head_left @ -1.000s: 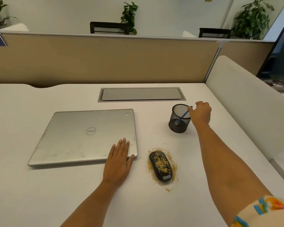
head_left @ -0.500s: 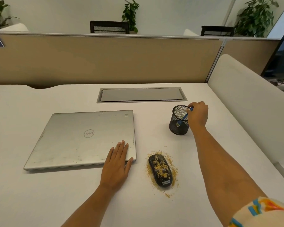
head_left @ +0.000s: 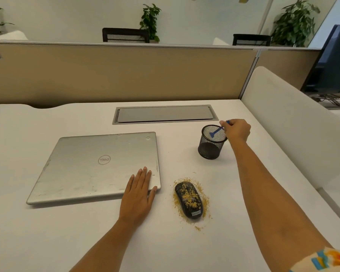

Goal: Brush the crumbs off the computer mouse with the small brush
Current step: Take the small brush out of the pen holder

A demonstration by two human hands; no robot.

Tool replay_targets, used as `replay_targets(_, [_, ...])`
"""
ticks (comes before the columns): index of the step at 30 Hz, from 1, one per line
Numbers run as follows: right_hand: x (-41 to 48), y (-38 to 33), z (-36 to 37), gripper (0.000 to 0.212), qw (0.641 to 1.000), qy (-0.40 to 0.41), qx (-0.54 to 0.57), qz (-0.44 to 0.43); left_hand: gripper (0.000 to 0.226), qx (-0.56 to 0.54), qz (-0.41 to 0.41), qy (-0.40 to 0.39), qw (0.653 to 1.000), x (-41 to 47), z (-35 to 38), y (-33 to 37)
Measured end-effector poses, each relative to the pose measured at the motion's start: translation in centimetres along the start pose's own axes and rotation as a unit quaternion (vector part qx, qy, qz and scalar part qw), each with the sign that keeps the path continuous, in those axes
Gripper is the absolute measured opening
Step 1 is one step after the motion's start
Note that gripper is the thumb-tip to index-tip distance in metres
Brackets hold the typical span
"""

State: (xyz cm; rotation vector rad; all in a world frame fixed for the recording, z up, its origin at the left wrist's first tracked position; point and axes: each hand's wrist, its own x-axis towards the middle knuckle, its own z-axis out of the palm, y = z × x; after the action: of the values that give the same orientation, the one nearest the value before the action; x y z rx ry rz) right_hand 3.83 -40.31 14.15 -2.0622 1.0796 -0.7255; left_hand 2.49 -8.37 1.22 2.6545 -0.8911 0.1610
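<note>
Head view had the black computer mouse [head_left: 189, 201] sitting on the white desk [head_left: 86, 232], near the front edge, with tan crumbs [head_left: 205, 203] scattered over its top and in a ring on the desk around it. Right hand [head_left: 237, 130] was reached out over the rim of the black wire-mesh pen cup [head_left: 211, 143], fingers pinched shut on the upper end of the small blue brush [head_left: 216, 132]; the brush's lower end angled down inside the cup. Left hand [head_left: 138, 195] lay flat, fingers straight and close together, holding nothing, with fingertips resting on the near right corner of the closed silver laptop [head_left: 94, 165]. Mouse sat just right of that hand, well apart from the cup.
</note>
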Motion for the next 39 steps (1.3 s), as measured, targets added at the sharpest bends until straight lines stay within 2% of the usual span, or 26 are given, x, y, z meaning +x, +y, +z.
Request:
replay_targets(9, [-1.7, -0.6, -2.0, 0.039, 0.991, 0.051, 0.114, 0.045, 0.079, 0.016, 0.002, -0.014, 1.000, -0.1, 0.1, 0.0])
replay_targets(13, [-2.8, -0.9, -2.8, 0.038, 0.978, 0.047, 0.192, 0.071, 0.084, 0.021, 0.009, -0.017, 1.000, -0.2, 0.2, -0.2])
replay_targets(18, [-4.2, -0.9, -3.7, 0.020, 0.927, 0.012, 0.341, 0.156, 0.070, -0.031, 0.043, -0.016, 0.998, -0.3, -0.3, 1.3])
replay_targets(21, [-5.1, -0.8, -4.4, 0.017, 0.891, -0.003, 0.409, 0.199, 0.078, -0.126, 0.098, -0.057, 0.986, -0.4, -0.6, 3.1])
replay_targets(23, [-5.6, -0.7, -4.9, 0.018, 0.880, -0.006, 0.424, 0.212, 0.090, -0.174, 0.105, -0.099, 0.974, -0.4, -0.6, 4.2])
replay_targets(28, [-6.9, -0.1, -6.2, 0.018, 0.862, -0.007, 0.451, 0.230, 0.118, -0.237, 0.057, -0.180, 0.953, 0.4, -0.6, 6.1])
replay_targets(32, [-7.8, 0.5, -6.9, 0.016, 0.856, -0.017, 0.463, 0.231, 0.124, -0.238, 0.047, -0.207, 0.948, 0.8, -0.2, 6.4])
replay_targets(39, [-8.7, 2.3, -7.4, 0.030, 0.871, -0.032, 0.441, 0.212, 0.130, -0.235, 0.035, -0.221, 0.946, 1.2, 0.5, 6.7])
